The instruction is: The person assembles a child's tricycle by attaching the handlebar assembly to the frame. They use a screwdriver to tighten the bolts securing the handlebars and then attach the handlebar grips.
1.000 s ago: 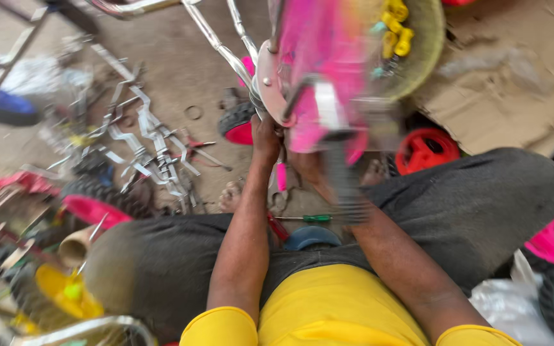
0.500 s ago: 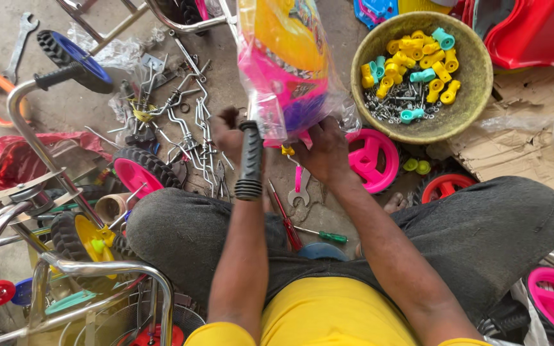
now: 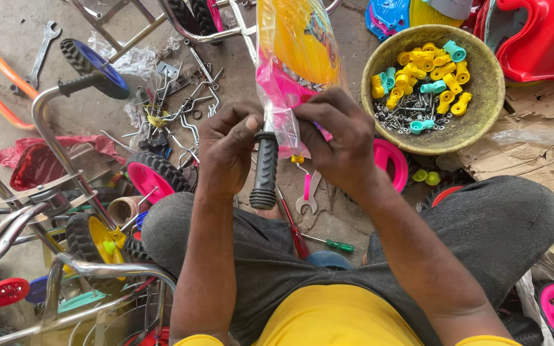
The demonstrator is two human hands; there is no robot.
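Handlebar grip (image 3: pixel 265 168), black, hangs over a dusty floor (image 3: pixel 8 25) littered with small wheels and tools. Left hand (image 3: pixel 227 154) fingers pinch its top; right hand (image 3: pixel 341 138) fingers clutch the plastic bag (image 3: pixel 296 57).

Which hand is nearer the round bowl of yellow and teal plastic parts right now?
Right. The right hand pinches the plastic-wrapped part just beside the bowl. The left hand, by the black grip, sits farther away, on the wrapped part's other side.
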